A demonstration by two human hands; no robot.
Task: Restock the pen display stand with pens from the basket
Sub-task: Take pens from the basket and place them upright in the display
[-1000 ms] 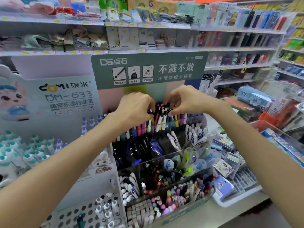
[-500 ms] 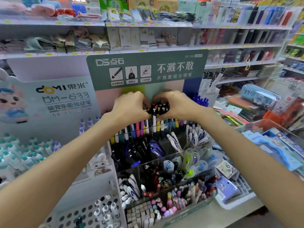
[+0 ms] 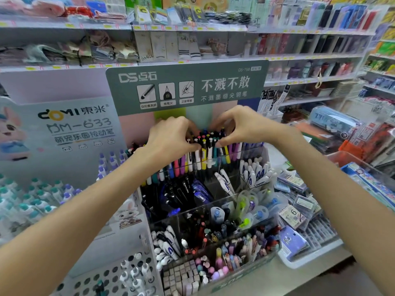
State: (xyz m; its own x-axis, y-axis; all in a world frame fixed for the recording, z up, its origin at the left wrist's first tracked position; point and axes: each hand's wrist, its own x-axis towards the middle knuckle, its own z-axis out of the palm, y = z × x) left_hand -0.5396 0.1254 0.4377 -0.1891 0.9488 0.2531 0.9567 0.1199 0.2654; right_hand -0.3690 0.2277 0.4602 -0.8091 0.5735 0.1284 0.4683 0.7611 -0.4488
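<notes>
Likely the trouble ahead is a pen tipping out or jamming crooked, since the top rear compartment of the clear acrylic pen display stand (image 3: 213,208) looks packed. Left hand (image 3: 171,142) and right hand (image 3: 241,127) curl around the bunch of black-capped, multicoloured pens (image 3: 206,144), pinching it from both sides.

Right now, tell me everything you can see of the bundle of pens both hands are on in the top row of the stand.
The bundle of pens stands upright in the top rear row of the clear acrylic display stand. Dark upper barrels end in small coloured click buttons; lower barrels show white, yellow, pink and purple. The left hand and right hand close on it from either side, fingers curled round the tops. The pens' lower ends are hidden among neighbouring pens.
</notes>
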